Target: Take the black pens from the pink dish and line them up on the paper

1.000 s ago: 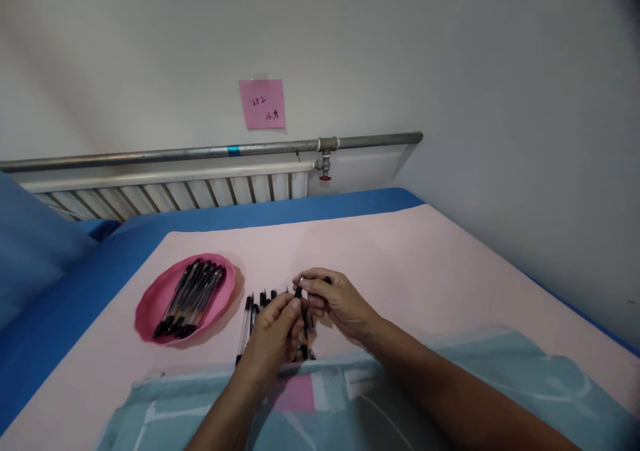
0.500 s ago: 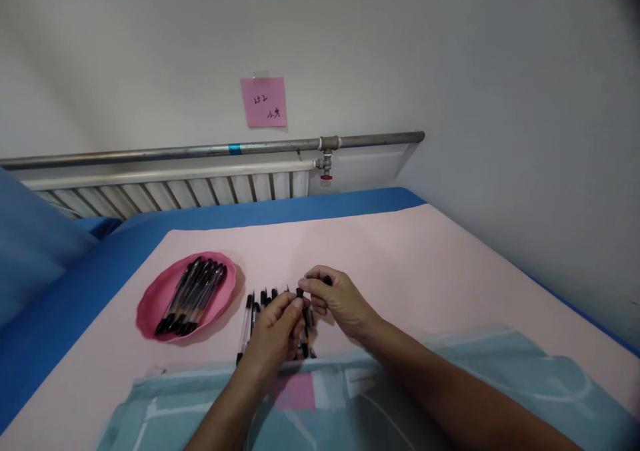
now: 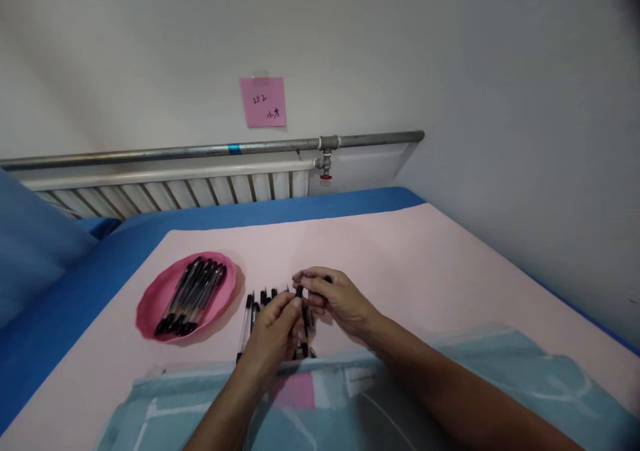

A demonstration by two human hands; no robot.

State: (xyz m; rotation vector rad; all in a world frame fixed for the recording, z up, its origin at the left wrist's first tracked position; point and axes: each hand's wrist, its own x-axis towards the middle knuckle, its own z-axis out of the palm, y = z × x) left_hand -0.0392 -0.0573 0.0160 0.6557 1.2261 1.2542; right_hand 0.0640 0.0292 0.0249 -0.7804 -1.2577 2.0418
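My left hand (image 3: 273,334) and my right hand (image 3: 335,299) meet above a row of loose black pens (image 3: 253,317) lying on the pink sheet (image 3: 400,264). Both hands pinch one black pen (image 3: 300,292) between their fingertips, the left from below and the right from above. A small black part shows behind my right fingers. To the left, a pink oval dish (image 3: 155,301) holds several more black pens (image 3: 193,296) laid side by side.
The pink sheet lies on a blue surface (image 3: 60,304). A pale blue patterned cloth (image 3: 450,384) covers the near edge. Behind run a radiator (image 3: 165,194), a metal pipe with a valve (image 3: 325,154), and a wall with a pink sticky note (image 3: 263,102).
My hands stay together over the pen row; the fingers shift slightly around the pen. Nothing else has moved.
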